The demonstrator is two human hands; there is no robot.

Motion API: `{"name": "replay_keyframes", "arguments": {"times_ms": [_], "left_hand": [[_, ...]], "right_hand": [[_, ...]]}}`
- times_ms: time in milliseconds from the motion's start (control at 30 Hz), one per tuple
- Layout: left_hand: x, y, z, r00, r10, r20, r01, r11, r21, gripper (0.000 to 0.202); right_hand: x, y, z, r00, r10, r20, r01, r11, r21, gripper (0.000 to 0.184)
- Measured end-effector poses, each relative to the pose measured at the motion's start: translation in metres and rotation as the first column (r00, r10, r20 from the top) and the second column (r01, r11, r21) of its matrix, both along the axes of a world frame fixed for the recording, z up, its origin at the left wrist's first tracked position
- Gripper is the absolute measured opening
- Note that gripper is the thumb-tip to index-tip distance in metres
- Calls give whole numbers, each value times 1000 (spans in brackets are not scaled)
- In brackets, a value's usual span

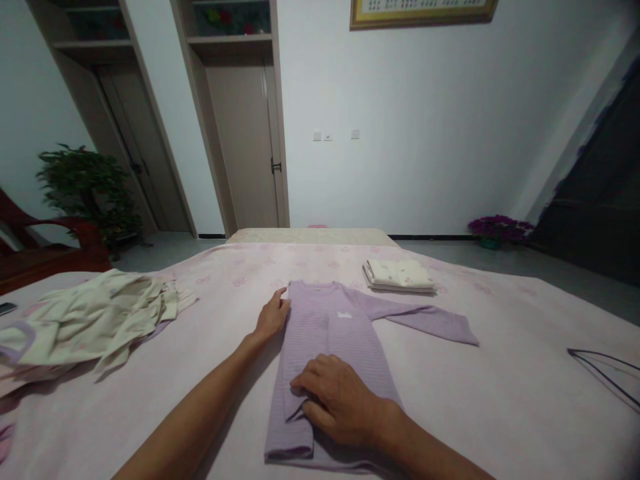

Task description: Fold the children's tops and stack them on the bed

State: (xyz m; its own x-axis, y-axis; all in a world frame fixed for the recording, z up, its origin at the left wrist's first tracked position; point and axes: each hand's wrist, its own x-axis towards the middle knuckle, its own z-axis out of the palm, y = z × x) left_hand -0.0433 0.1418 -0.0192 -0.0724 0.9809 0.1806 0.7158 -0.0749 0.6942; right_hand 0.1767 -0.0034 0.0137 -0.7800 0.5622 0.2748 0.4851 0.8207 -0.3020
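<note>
A lavender long-sleeved children's shirt (360, 353) lies spread in front of me, with a small white print on its chest. Its right-side sleeve (440, 322) stretches outward, while the left-side sleeve (306, 347) is folded down lengthwise over the front. At the upper left edge, by the shoulder, my left hand (273, 315) has its fingers closed on the fabric; the thumb is mostly hidden. Lower down, my right hand (343, 400) grips the cuff of the folded sleeve between thumb and curled fingers. The hem near me is partly covered by my right forearm.
A loose heap of cream and lavender clothes (115, 313) lies at left on the pink bedspread (225, 427). Folded cream clothes (400, 275) sit beyond the outstretched sleeve. A thin dark wire shape (600, 373) is at right. A wooden chair (60, 247) stands at far left.
</note>
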Motion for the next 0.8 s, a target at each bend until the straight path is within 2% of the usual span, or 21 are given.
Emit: {"name": "replay_keyframes", "arguments": {"times_ms": [167,267,400,600,800], "left_hand": [[7,27,-4,996,-57,-63,58,998,25,51],[9,42,-7,988,-76,-133,79,997,21,53],[7,57,-9,963,-103,-249,105,994,-4,52],[5,63,-13,907,-117,-405,125,992,-8,45],[7,66,-23,870,-82,-486,89,996,-9,46]], "right_hand": [[2,-2,-2,999,34,-10,-33,996,83,23],[3,0,-9,993,41,-108,-30,994,100,27],[2,-1,-15,965,41,-259,-29,998,49,31],[-5,-5,-20,967,96,-236,-76,993,92,28],[-8,-9,-18,959,53,-279,-38,997,61,22]]}}
